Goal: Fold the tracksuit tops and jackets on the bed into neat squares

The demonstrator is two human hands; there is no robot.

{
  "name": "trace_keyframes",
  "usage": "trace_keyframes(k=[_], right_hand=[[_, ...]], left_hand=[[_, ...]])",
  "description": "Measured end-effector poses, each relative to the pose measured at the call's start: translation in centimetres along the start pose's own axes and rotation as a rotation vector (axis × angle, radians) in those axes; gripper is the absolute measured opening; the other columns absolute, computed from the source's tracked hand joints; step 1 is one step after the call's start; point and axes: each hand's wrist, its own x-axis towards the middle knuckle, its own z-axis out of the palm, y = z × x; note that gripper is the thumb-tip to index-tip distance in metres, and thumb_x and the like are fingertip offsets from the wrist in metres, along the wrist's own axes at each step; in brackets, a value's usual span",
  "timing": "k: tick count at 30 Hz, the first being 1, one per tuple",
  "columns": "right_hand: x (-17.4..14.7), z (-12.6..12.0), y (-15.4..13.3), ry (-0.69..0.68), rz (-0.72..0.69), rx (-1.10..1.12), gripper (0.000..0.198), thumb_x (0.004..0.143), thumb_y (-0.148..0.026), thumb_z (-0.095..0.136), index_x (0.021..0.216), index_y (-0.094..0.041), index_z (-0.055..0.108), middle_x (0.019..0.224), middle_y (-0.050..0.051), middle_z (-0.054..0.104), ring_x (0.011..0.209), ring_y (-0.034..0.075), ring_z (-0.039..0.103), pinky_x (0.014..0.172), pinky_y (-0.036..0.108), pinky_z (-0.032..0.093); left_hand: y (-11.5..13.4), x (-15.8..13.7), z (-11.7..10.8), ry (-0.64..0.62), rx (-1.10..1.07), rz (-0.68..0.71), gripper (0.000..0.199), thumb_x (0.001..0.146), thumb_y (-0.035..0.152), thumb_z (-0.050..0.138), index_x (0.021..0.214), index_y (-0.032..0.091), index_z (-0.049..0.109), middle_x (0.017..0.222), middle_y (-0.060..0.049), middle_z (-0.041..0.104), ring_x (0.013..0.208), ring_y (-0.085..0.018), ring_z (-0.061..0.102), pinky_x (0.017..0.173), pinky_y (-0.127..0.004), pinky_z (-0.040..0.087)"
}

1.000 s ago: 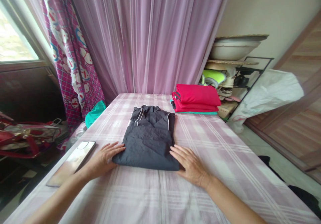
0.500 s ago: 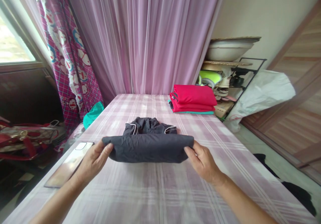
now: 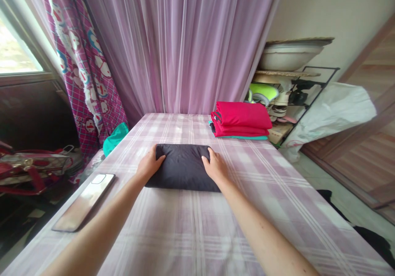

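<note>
A black garment [image 3: 185, 169], folded into a flat rectangle, lies on the checked tablecloth [image 3: 185, 235] in the middle of the view. My left hand [image 3: 150, 163] holds its far left corner, the thumb on top and the fingers around the outer side. At the far right corner, my right hand [image 3: 216, 165] grips it in the same way. The garment's white piping is out of sight, and its exact kind cannot be told from this folded shape.
A pile of folded red cloth [image 3: 243, 115] sits at the table's far right. The phone [image 3: 84, 202] lies near the left edge, by my left forearm. Beyond the table are a purple curtain [image 3: 185, 41], a rack with a white basin [image 3: 290, 57] and a white bag [image 3: 336, 111].
Both hands moved forward and closer together, folding the black garment's raised near part over the far part. Its white-piped end is now covered. The view shifted slightly.
</note>
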Motion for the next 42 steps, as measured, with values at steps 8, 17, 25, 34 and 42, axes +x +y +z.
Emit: trace_keyframes(k=[8, 17, 25, 34, 42], right_hand=[[0.6, 0.4, 0.3, 0.090, -0.011, 0.001, 0.043, 0.096, -0.030, 0.047, 0.137, -0.020, 0.053, 0.125, 0.012, 0.059, 0.106, 0.021, 0.062, 0.085, 0.028, 0.045], [-0.1, -0.6, -0.1, 0.143, -0.118, -0.121, 0.043, 0.094, -0.036, 0.049, 0.134, -0.022, 0.059, 0.147, 0.018, 0.044, 0.127, 0.031, 0.049, 0.098, 0.042, 0.040], [1.4, 0.7, -6.2, 0.117, -0.331, -0.001, 0.050, 0.100, -0.031, 0.031, 0.147, -0.020, 0.043, 0.156, 0.010, 0.038, 0.144, 0.024, 0.030, 0.116, 0.050, 0.021], [1.0, 4.3, -5.9, -0.087, -0.242, -0.069, 0.055, 0.101, -0.041, 0.026, 0.148, -0.018, 0.044, 0.157, 0.011, 0.036, 0.146, 0.028, 0.024, 0.117, 0.055, 0.011], [1.1, 4.3, -5.0, -0.145, -0.106, -0.127, 0.060, 0.098, -0.050, 0.031, 0.153, -0.025, 0.034, 0.162, 0.012, 0.024, 0.148, 0.033, 0.018, 0.114, 0.059, 0.014]], left_hand=[[2.6, -0.1, -0.9, -0.018, 0.275, 0.081, 0.050, 0.096, 0.035, 0.041, 0.144, 0.023, 0.043, 0.128, -0.014, 0.061, 0.116, -0.028, 0.060, 0.094, -0.038, 0.047], [2.1, -1.5, 1.0, 0.077, 0.357, 0.014, 0.048, 0.096, 0.033, 0.038, 0.140, 0.019, 0.050, 0.153, -0.018, 0.041, 0.135, -0.033, 0.044, 0.105, -0.050, 0.039], [6.9, 0.0, 2.7, 0.035, 0.293, 0.332, 0.053, 0.099, 0.037, 0.027, 0.145, 0.020, 0.046, 0.154, -0.007, 0.043, 0.145, -0.028, 0.032, 0.119, -0.056, 0.019], [4.8, 0.4, 5.9, 0.032, 0.259, 0.329, 0.054, 0.096, 0.030, 0.031, 0.148, 0.022, 0.042, 0.155, -0.005, 0.040, 0.146, -0.026, 0.031, 0.119, -0.055, 0.022], [5.0, 0.7, 5.8, 0.049, 0.243, 0.341, 0.051, 0.098, 0.034, 0.030, 0.146, 0.022, 0.046, 0.153, -0.005, 0.044, 0.144, -0.026, 0.035, 0.118, -0.053, 0.026]])
